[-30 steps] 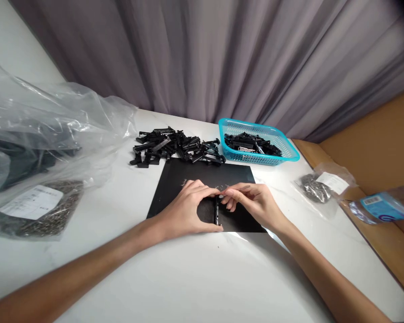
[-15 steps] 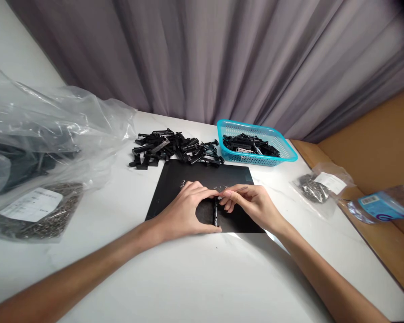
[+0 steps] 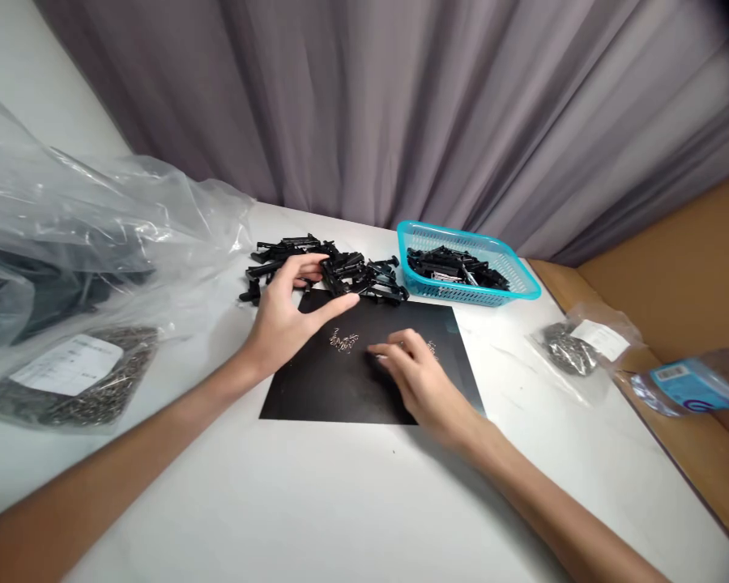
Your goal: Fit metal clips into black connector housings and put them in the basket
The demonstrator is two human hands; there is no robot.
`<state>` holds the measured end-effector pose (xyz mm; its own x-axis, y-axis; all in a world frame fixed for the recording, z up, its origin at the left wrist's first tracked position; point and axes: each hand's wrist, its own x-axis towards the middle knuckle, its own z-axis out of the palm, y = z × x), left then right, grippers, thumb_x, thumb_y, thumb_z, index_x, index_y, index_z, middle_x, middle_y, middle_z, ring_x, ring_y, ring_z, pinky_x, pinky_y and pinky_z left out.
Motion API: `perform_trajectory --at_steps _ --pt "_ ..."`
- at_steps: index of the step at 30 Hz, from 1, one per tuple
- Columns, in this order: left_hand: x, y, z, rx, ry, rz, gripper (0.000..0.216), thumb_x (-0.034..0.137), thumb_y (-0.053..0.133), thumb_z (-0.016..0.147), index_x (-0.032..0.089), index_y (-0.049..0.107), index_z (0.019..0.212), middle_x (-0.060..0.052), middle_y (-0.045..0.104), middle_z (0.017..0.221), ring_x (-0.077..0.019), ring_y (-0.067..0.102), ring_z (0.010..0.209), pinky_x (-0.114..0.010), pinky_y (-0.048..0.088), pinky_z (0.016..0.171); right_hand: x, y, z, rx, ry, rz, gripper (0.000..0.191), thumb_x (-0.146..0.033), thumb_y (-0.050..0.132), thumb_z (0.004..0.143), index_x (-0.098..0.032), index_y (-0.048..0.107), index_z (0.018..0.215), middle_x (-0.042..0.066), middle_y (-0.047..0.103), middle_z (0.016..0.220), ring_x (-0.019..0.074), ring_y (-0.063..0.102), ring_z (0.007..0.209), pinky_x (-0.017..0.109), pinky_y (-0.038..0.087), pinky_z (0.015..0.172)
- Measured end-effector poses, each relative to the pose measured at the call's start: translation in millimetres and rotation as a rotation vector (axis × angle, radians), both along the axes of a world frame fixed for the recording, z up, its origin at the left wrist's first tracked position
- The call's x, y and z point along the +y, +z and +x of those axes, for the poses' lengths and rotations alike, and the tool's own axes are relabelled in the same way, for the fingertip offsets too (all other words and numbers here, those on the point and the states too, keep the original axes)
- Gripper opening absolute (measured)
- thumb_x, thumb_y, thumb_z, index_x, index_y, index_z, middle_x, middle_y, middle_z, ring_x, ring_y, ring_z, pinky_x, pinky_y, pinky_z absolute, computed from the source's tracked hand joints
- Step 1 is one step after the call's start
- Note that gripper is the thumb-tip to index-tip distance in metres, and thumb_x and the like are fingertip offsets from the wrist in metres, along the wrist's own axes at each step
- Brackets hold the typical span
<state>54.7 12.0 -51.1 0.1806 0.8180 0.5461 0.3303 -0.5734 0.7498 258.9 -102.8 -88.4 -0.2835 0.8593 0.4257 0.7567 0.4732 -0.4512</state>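
My left hand (image 3: 283,314) reaches over the far left corner of the black mat (image 3: 316,393). Its fingers are spread and its fingertips touch the pile of black plastic parts (image 3: 346,274); nothing is in it. My right hand (image 3: 418,379) lies palm down on the mat. Its fingers are curled together, with the tips close to a small cluster of metal pins (image 3: 344,341). What is under this hand is hidden. The black part held between both hands earlier is not visible.
A turquoise basket (image 3: 519,289) of black parts stands behind the mat on the right. A large clear plastic bag (image 3: 85,235) and a bag of metal pieces (image 3: 66,376) lie at the left. A small bag (image 3: 574,344), a bottle (image 3: 686,380) and cardboard (image 3: 692,267) are at the right.
Both hands have let go of the upright black part. My left hand moved up and left to the parts pile; my right hand slid left and flattened on the mat.
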Motion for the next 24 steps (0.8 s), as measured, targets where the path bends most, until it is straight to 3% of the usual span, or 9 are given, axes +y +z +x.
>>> perform_trajectory --at_steps 3,8,12,15,17,21,24 --pt "5.4 -4.7 -0.5 -0.026 0.057 0.000 0.058 0.040 0.087 0.074 0.023 0.063 0.124 -0.005 0.070 0.119 -0.0242 0.067 0.109 -0.041 0.053 0.099 -0.6 0.3 -18.7 -0.228 -0.004 0.001 0.042 -0.034 0.043 0.110 -0.017 0.054 0.147 0.016 0.058 0.124 0.0267 0.059 0.104 0.043 0.055 0.090" --pt "-0.3 -10.5 2.0 0.027 0.025 0.042 0.057 0.039 0.087 0.074 0.023 0.063 0.122 -0.005 0.070 0.117 -0.0235 0.067 0.105 -0.042 0.054 0.099 -2.0 3.4 -24.3 -0.308 -0.007 0.043 0.043 -0.040 0.051 0.107 -0.022 0.060 0.144 0.014 0.061 0.125 0.0263 0.060 0.098 0.043 0.056 0.086" --pt "-2.1 -12.7 1.3 0.074 0.034 0.087 0.056 0.040 0.087 0.075 0.023 0.062 0.122 -0.005 0.069 0.116 -0.0239 0.066 0.105 -0.043 0.053 0.101 -1.8 -0.2 -21.0 -0.174 -0.013 0.093 0.021 -0.027 0.054 0.106 -0.017 0.072 0.113 0.011 0.066 0.109 0.0232 0.062 0.090 0.037 0.054 0.079" --pt "-2.2 -13.0 0.5 0.094 0.027 0.086 0.057 0.040 0.087 0.075 0.023 0.061 0.123 -0.005 0.069 0.115 -0.0237 0.066 0.106 -0.043 0.053 0.102 -2.2 -1.0 -18.3 -0.103 -0.020 0.116 0.019 -0.021 0.054 0.105 -0.018 0.071 0.099 0.010 0.067 0.102 0.0220 0.064 0.088 0.036 0.053 0.076" --pt "-2.9 -12.9 0.5 0.104 0.015 0.075 0.057 0.041 0.087 0.076 0.023 0.061 0.123 -0.005 0.068 0.115 -0.0235 0.066 0.106 -0.042 0.053 0.102 -3.2 0.4 -17.2 -0.090 -0.027 0.100 0.019 -0.024 0.053 0.106 -0.019 0.071 0.110 0.010 0.067 0.107 0.0222 0.065 0.091 0.037 0.055 0.079" --pt "-5.9 -12.7 1.5 0.137 0.009 0.076 0.056 0.042 0.087 0.075 0.025 0.061 0.122 -0.004 0.069 0.112 -0.0242 0.066 0.105 -0.044 0.053 0.103 -5.6 3.9 -18.5 -0.205 0.016 0.027 0.040 -0.038 0.051 0.107 -0.022 0.060 0.143 0.014 0.063 0.123 0.0256 0.064 0.101 0.043 0.057 0.087" --pt "-7.4 -13.1 2.2 0.170 0.015 0.107 0.057 0.040 0.088 0.075 0.025 0.060 0.122 -0.004 0.068 0.111 -0.0245 0.066 0.104 -0.045 0.052 0.102 -5.6 3.5 -21.1 -0.287 0.046 0.000 0.044 -0.041 0.051 0.107 -0.022 0.058 0.146 0.015 0.063 0.124 0.0274 0.063 0.102 0.044 0.057 0.087"
